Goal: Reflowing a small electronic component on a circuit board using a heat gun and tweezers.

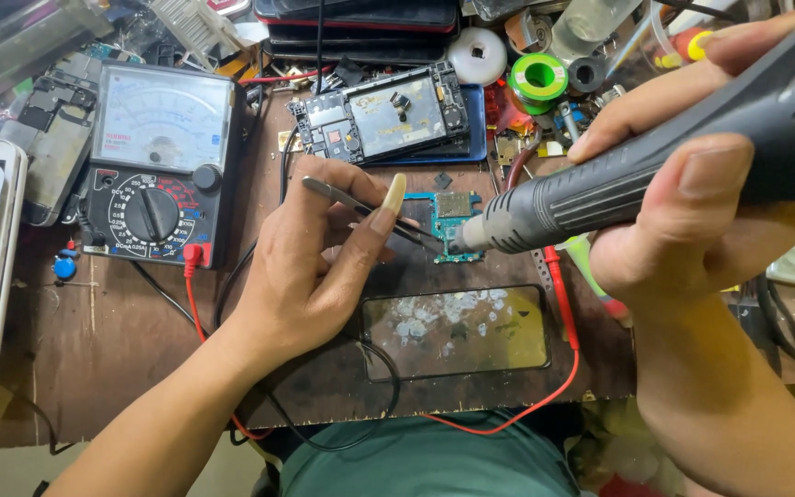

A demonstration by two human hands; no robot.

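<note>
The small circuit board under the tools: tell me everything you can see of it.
The small circuit board is blue-green with a square metal shield near its top and fine components too small to make out. It lies flat on the dark work mat, just below the opened phone. The tweezers in the left hand reach its left edge, and the nozzle of the hot-air tool, held in the right hand, points at its lower right part, hiding some of it.

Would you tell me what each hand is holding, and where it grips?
Left hand pinches tweezers mid-shank; right hand wraps the hot-air tool along its ribbed barrel.
</note>
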